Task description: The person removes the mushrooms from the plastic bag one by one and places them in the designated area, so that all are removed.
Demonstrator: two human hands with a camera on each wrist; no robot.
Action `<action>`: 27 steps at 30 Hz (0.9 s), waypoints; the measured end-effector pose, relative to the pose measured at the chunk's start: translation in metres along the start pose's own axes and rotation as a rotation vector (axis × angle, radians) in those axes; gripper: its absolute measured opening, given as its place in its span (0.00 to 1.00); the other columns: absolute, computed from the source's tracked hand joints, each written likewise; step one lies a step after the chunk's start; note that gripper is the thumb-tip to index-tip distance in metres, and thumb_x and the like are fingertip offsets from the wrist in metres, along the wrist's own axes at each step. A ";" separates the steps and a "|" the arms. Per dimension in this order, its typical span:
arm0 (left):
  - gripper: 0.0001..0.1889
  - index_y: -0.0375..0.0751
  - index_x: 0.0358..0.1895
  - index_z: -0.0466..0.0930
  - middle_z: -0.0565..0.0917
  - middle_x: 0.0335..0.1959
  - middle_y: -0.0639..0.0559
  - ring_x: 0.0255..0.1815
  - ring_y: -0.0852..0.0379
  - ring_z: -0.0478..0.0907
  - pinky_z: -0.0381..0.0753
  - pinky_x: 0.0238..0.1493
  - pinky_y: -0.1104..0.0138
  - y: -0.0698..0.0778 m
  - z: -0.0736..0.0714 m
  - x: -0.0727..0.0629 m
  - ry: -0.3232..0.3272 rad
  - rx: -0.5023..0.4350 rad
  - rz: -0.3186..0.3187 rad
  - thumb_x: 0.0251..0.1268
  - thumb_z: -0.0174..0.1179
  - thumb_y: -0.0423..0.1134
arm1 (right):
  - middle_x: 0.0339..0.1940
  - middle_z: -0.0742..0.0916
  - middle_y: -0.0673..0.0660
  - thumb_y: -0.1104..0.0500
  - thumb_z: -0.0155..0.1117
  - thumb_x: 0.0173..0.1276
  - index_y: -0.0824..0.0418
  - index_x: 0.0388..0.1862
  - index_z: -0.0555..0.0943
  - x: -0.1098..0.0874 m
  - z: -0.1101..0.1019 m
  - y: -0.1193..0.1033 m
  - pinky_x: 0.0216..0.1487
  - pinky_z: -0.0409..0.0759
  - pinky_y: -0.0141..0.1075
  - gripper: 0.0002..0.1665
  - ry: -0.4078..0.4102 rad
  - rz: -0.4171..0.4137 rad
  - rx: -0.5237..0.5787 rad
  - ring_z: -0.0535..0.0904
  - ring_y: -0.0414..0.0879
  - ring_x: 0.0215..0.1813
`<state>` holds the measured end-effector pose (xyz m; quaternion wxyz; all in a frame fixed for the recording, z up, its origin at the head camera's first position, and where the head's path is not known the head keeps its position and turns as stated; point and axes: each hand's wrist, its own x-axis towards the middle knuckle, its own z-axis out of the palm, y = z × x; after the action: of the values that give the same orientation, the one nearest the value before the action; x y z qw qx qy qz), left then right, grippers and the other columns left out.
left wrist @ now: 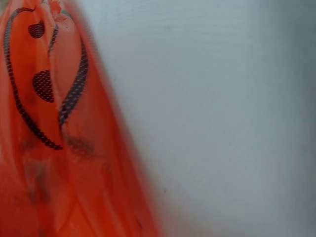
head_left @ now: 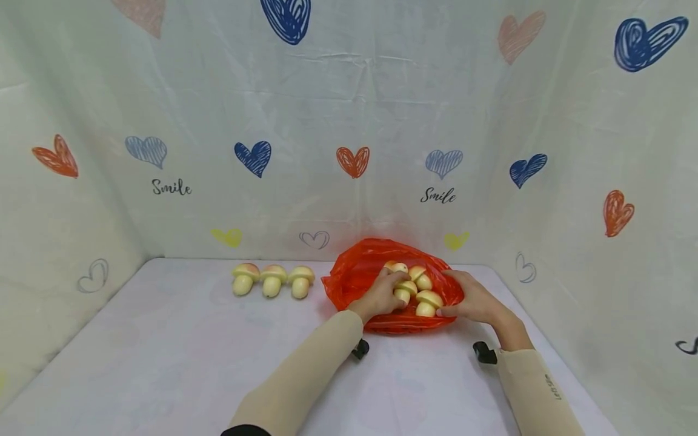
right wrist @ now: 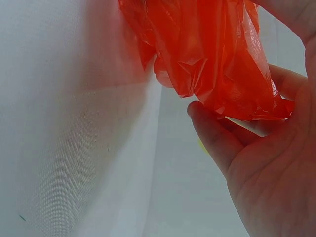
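A red plastic bag lies on its side on the table, its mouth facing me. Several toy mushrooms with cream stems and yellowish caps sit inside it. My left hand reaches into the mouth and pinches one mushroom between thumb and fingers. On the right side, my right hand holds the bag's rim, thumb inside the mouth and fingers behind it. In the right wrist view, red film bunches against that hand's fingers and palm. The left wrist view shows only the bag's printed outside; the left hand is hidden there.
Three more mushrooms stand in a row on the white table, left of the bag. A white curtain printed with hearts encloses the back and sides. Small black pieces show beside both wrists.
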<state>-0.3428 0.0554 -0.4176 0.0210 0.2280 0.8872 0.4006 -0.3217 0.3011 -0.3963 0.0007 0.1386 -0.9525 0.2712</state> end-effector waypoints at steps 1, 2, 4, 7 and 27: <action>0.29 0.52 0.62 0.72 0.64 0.54 0.49 0.51 0.54 0.69 0.74 0.53 0.64 0.001 -0.001 0.000 0.002 0.001 0.003 0.56 0.69 0.34 | 0.70 0.64 0.65 0.41 0.77 0.44 0.56 0.72 0.60 0.000 0.000 0.000 0.56 0.71 0.63 0.59 -0.003 -0.004 -0.003 0.61 0.65 0.66; 0.29 0.52 0.63 0.72 0.64 0.54 0.49 0.51 0.54 0.69 0.74 0.54 0.64 0.001 -0.002 -0.001 0.003 -0.001 0.006 0.56 0.69 0.34 | 0.70 0.64 0.65 0.41 0.77 0.44 0.56 0.72 0.60 0.000 0.000 -0.001 0.56 0.71 0.62 0.59 -0.003 -0.004 -0.003 0.61 0.65 0.67; 0.30 0.52 0.63 0.72 0.64 0.55 0.50 0.51 0.55 0.69 0.74 0.55 0.64 0.002 -0.005 -0.002 0.006 -0.004 0.009 0.56 0.69 0.35 | 0.70 0.64 0.65 0.41 0.77 0.44 0.56 0.72 0.60 0.001 -0.001 0.000 0.56 0.71 0.62 0.59 -0.003 -0.003 -0.004 0.61 0.65 0.67; 0.30 0.53 0.62 0.72 0.64 0.55 0.50 0.51 0.55 0.70 0.74 0.55 0.65 0.003 -0.007 -0.003 0.014 -0.003 0.025 0.55 0.69 0.35 | 0.70 0.64 0.65 0.41 0.77 0.45 0.57 0.73 0.59 0.000 -0.001 0.001 0.55 0.71 0.62 0.60 -0.005 -0.014 -0.007 0.61 0.65 0.66; 0.29 0.65 0.60 0.72 0.66 0.57 0.57 0.58 0.55 0.68 0.79 0.49 0.66 0.025 -0.036 -0.047 0.040 -0.121 0.057 0.56 0.69 0.37 | 0.69 0.66 0.64 0.41 0.78 0.43 0.57 0.72 0.60 -0.001 0.001 0.004 0.54 0.72 0.62 0.60 0.004 -0.037 0.004 0.62 0.65 0.66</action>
<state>-0.2990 0.0243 -0.3821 0.0056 0.2434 0.8547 0.4585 -0.3214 0.3047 -0.3991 0.0074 0.1556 -0.9493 0.2732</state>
